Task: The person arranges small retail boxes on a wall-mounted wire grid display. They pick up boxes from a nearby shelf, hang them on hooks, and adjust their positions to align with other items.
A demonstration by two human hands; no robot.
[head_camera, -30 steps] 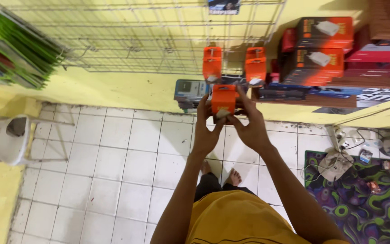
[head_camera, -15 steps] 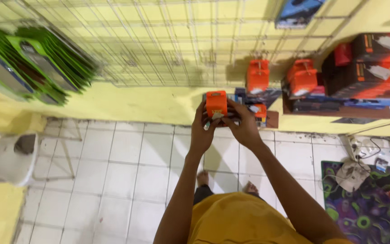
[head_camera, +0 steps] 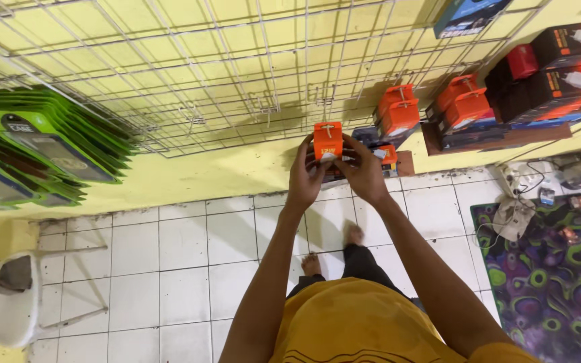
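Note:
A small orange box [head_camera: 327, 138] with a hang tab is held up between both hands, close to the wire grid rack [head_camera: 189, 60] on the yellow wall. My left hand [head_camera: 306, 176] grips its left side and lower edge. My right hand [head_camera: 361, 168] grips its right side. Two more orange boxes [head_camera: 398, 111] hang on the grid just to the right, with another pair [head_camera: 464, 101] further right. Behind my right hand a further orange box [head_camera: 388, 156] sits on a low stack.
Green packaged cases [head_camera: 42, 144] hang on the grid at left. Black and orange boxes [head_camera: 559, 67] are stacked at right above a brown shelf [head_camera: 499, 138]. A white plastic chair [head_camera: 8, 302] stands at lower left. A patterned rug [head_camera: 553, 275] with cables lies at right.
My hands have lifted the orange box upward and closer to the wire grid. The view has tilted up and shifted right, so more of the grid shows.

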